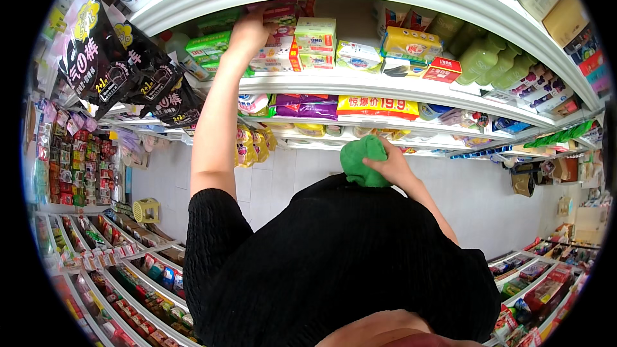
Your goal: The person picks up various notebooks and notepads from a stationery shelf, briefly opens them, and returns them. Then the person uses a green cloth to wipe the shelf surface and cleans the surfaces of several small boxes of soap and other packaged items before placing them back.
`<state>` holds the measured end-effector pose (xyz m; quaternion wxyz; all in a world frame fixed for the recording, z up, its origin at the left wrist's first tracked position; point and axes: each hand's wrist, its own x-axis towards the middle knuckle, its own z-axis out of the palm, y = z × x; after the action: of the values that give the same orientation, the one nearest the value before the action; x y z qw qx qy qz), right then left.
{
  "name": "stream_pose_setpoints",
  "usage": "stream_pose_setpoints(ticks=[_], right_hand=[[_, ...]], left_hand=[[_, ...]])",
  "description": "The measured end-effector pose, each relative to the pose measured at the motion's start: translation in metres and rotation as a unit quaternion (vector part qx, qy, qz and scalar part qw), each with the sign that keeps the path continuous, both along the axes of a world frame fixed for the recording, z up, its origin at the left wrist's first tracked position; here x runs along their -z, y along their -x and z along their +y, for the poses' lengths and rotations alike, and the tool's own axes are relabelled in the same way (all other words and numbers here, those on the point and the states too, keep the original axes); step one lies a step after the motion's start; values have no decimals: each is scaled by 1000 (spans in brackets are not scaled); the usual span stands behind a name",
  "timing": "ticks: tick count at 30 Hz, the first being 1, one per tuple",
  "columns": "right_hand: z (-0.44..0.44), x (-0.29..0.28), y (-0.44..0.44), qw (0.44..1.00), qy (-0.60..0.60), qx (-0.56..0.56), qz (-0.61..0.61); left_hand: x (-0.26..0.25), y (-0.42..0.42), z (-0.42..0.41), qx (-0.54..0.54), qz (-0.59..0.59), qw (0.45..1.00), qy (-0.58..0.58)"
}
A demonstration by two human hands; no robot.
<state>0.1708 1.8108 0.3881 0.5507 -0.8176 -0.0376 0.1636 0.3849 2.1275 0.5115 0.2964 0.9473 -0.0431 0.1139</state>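
My left hand (251,33) reaches into a white shelf (313,84) and rests at the boxes towards its back; its fingertips are partly hidden, so a grip cannot be made out. Just below and right of it stands a pink and white box (274,58), with green boxes (208,44) to its left. Two stacked soap boxes (315,41) are further right. In front of my chest, my right hand (393,161) holds a bunched green cloth (359,156).
Black packets (96,65) hang at the left of the shelf. Green bottles (482,60) and a yellow soap pack (412,43) stand to the right. Lower shelves hold purple packs (306,106). Racks of packaged goods (140,294) lie behind, and a yellow stool (146,210) is on the floor.
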Motion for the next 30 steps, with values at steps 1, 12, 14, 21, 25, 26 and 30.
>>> stream_pose_setpoints(ticks=[1, 12, 14, 21, 25, 26, 30], right_hand=[[-1, 3, 0, 1000, -2, -4, 0], [-5, 12, 1, 1000, -5, 16, 7], [-6, 14, -1, 1000, -14, 14, 13], [-3, 12, -6, 1000, 10, -9, -3], [-5, 13, -7, 1000, -9, -1, 0], [-5, 12, -8, 1000, -19, 3, 7], [-5, 17, -11, 1000, 6, -3, -6]], left_hand=[[-3, -3, 0, 7, 22, 999, 27], [8, -4, 2, -31, -130, 987, -85], [13, 0, 2, -41, -148, 985, -82], [12, 17, -10, -26, -163, 986, -7], [33, 26, -23, 62, -121, 962, 236], [29, 37, -34, 74, -105, 970, 207], [31, 39, -47, 130, 16, 971, 202]])
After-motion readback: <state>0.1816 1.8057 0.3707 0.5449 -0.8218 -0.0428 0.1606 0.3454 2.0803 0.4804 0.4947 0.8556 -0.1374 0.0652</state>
